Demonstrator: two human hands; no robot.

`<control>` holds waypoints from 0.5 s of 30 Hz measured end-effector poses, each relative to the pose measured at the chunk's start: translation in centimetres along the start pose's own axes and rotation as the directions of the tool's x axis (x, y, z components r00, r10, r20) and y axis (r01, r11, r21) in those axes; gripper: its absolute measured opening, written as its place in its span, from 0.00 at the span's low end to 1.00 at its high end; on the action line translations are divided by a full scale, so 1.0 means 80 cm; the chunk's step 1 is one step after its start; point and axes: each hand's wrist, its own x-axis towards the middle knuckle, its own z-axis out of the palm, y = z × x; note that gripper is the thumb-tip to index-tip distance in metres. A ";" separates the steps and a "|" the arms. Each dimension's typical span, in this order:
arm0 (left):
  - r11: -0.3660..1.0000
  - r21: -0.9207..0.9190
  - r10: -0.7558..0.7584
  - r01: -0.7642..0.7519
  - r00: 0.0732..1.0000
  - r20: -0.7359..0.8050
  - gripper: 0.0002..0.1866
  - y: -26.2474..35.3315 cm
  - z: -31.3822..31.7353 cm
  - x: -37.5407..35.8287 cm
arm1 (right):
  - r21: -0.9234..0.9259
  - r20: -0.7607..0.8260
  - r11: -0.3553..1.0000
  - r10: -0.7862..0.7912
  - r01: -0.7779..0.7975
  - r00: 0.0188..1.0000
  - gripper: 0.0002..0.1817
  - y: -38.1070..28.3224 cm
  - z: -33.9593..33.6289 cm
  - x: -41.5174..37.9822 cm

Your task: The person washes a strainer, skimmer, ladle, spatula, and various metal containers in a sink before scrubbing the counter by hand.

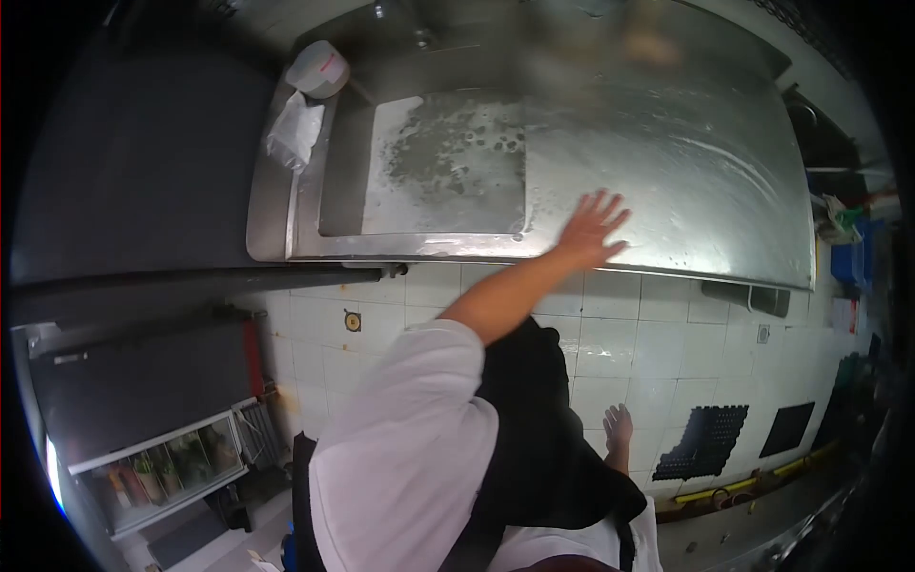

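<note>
My left hand (593, 231) is spread, palm down, over the front edge of the steel counter (686, 181), right of the sink. Whether it touches the metal cannot be told. It holds nothing. Lower down, beside the black apron (529, 429), my right hand (618, 422) is raised over the floor with its fingers extended and nothing in it. The sink basin (345, 181) has wet, foamy patches at its bottom. On its left rim are a white round tub (318, 71) and a crumpled clear plastic bag (296, 133).
White tiles (610, 334) lie below the counter edge. Black perforated mats (703, 442) are at the lower right, near a yellow pipe (715, 494). A blue crate (848, 257) stands past the counter's right end. A glass-fronted case (162, 472) is at the lower left.
</note>
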 end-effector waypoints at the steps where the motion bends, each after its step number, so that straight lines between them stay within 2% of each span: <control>1: 0.997 0.068 0.020 -0.025 0.998 0.067 0.33 -0.023 -0.015 -0.013 | -0.010 -0.009 1.000 -0.014 0.014 1.000 0.27 0.000 -0.004 -0.014; 2: 0.991 0.122 0.043 -0.054 0.995 0.090 0.33 -0.048 -0.034 -0.032 | -0.018 -0.014 1.000 -0.020 0.020 1.000 0.27 0.007 -0.004 -0.028; 4: 0.989 0.149 -0.034 0.013 0.990 0.139 0.32 -0.100 -0.077 -0.069 | 0.021 -0.082 0.999 0.026 -0.025 0.996 0.27 0.034 0.001 -0.040; 5: 0.990 0.096 -0.113 0.102 0.986 0.121 0.32 -0.135 -0.088 -0.087 | 0.064 -0.145 0.996 0.077 -0.068 0.986 0.26 0.058 -0.005 -0.042; 6: 0.969 -0.066 -0.224 0.236 0.962 0.158 0.32 -0.183 -0.092 -0.105 | 0.104 -0.204 0.989 0.128 -0.109 0.970 0.26 0.087 -0.016 -0.043; 7: 0.934 0.021 -0.354 0.358 0.913 0.204 0.31 -0.251 -0.081 -0.130 | 0.012 -0.165 0.998 0.071 -0.070 0.984 0.24 0.134 -0.031 -0.031; 8: 0.823 0.511 -0.476 0.250 0.795 0.377 0.29 -0.287 -0.104 -0.143 | -0.076 -0.124 0.997 0.013 -0.022 0.992 0.23 0.180 -0.045 -0.019; 10: 0.772 0.450 -0.597 0.449 0.756 0.269 0.28 -0.321 -0.165 -0.130 | -0.064 -0.114 0.996 0.046 -0.054 0.992 0.21 0.244 -0.044 -0.007; 12: 0.817 0.447 -0.425 0.363 0.904 0.043 0.29 -0.399 -0.193 -0.084 | 0.099 -0.127 0.982 0.173 -0.161 0.977 0.19 0.295 -0.025 -0.013; 13: 0.863 0.363 -0.337 0.351 0.936 -0.103 0.28 -0.433 -0.202 -0.052 | 0.165 -0.133 0.966 0.222 -0.199 0.966 0.18 0.313 -0.011 -0.016; 15: 0.929 0.251 -0.168 0.272 0.914 -0.368 0.27 -0.485 -0.240 0.042 | 0.123 -0.161 0.959 0.272 -0.255 0.949 0.18 0.270 0.038 -0.058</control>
